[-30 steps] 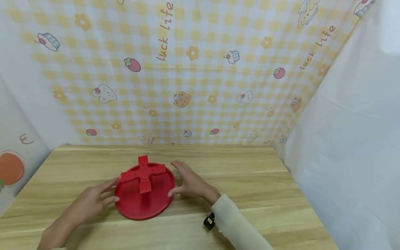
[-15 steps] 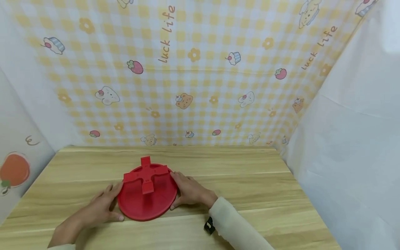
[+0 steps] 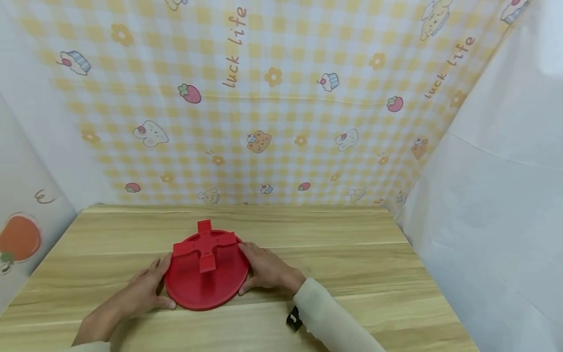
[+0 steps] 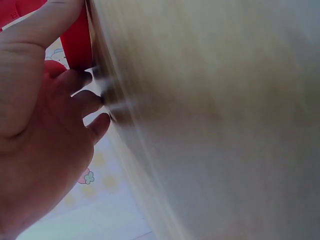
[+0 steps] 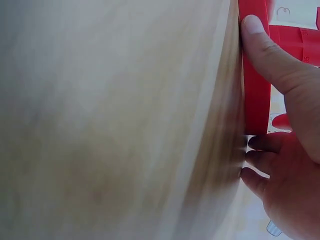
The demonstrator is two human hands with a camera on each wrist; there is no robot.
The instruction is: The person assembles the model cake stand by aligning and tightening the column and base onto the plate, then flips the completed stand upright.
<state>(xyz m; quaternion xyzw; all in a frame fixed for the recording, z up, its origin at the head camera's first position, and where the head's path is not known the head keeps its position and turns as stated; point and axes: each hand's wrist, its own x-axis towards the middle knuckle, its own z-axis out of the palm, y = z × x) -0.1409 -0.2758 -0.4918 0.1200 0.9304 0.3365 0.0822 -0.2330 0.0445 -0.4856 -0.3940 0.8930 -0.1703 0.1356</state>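
Observation:
A red round stand (image 3: 189, 288) lies on the wooden table, left of the middle in the head view. Its disc has a low rim, and a raised cross-shaped top (image 3: 205, 244) with small markings stands over it. My left hand (image 3: 142, 291) grips the left edge of the disc, thumb at the near side. On the opposite edge my right hand (image 3: 266, 269) holds the rim; the right wrist view shows the thumb (image 5: 270, 55) pressed along the red side wall (image 5: 256, 107). Fingertips of both hands reach down to the table.
The wooden table (image 3: 352, 274) stretches to the right of the stand. Near the right cuff sits a small black object (image 3: 293, 319), partly behind the sleeve. A yellow checked cloth (image 3: 281, 117) hangs at the back, and white cloth (image 3: 497, 195) on the right.
Both hands have closed in on the disc from its two sides and now hold its edge. Over the last half second hands and stand have hardly moved.

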